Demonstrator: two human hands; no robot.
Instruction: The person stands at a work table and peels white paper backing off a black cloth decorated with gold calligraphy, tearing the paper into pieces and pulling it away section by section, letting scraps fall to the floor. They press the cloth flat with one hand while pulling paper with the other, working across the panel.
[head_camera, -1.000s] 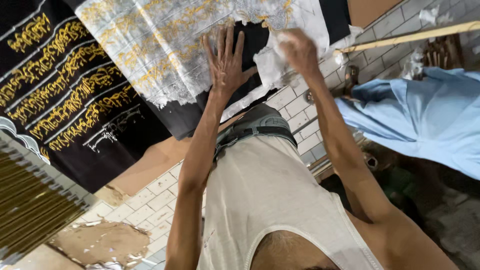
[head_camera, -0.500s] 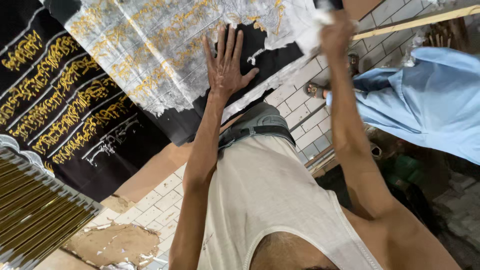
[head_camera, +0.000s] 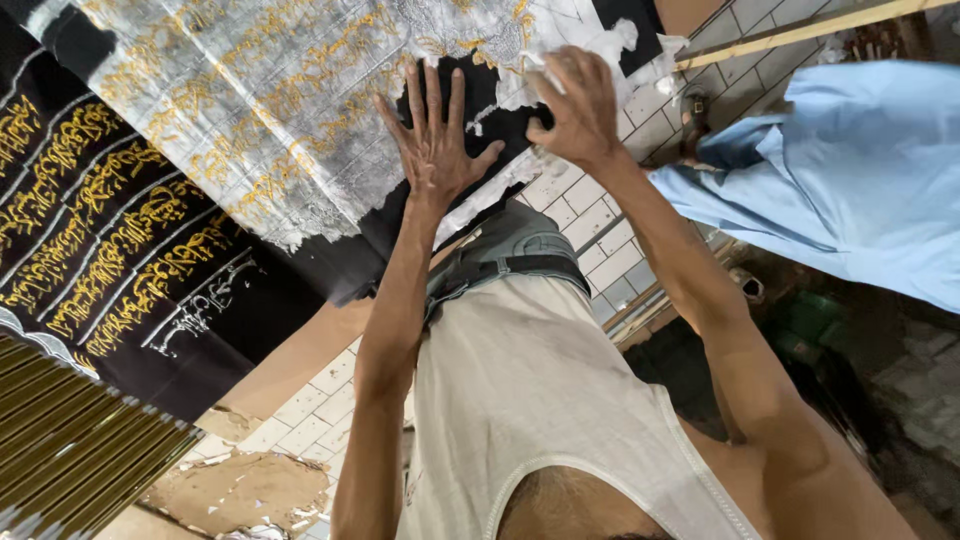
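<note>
Black cloth (head_camera: 150, 250) worked with gold script fills the upper left of the view and runs out past the top and left edges, so its full extent is cut off. Over its upper part lies a thin white-grey paper layer (head_camera: 270, 110), torn and ragged along its lower edge, through which the gold lettering shows only faintly. The left hand (head_camera: 435, 140) lies flat on a bare black patch of the cloth, fingers spread wide and palm pressed down. Just beside it, the right hand (head_camera: 575, 105) is curled, its fingers closed on a scrap of the white paper (head_camera: 625, 45) near the torn edge; the exact grip is probably a pinch, but the knuckles hide the fingertips. Both forearms rise from the bottom of the frame, and the person's pale sleeveless top (head_camera: 540, 400) and dark belt (head_camera: 510, 270) block the middle of the scene. Beyond lies a white tiled floor (head_camera: 600, 260). At the right, someone in a light blue garment (head_camera: 840, 170) is partly cropped, with a wooden strip (head_camera: 800, 30) above. A ribbed golden panel (head_camera: 70, 440) sits at the lower left, and a torn brown patch (head_camera: 240, 490) lies on the tiles nearby.
</note>
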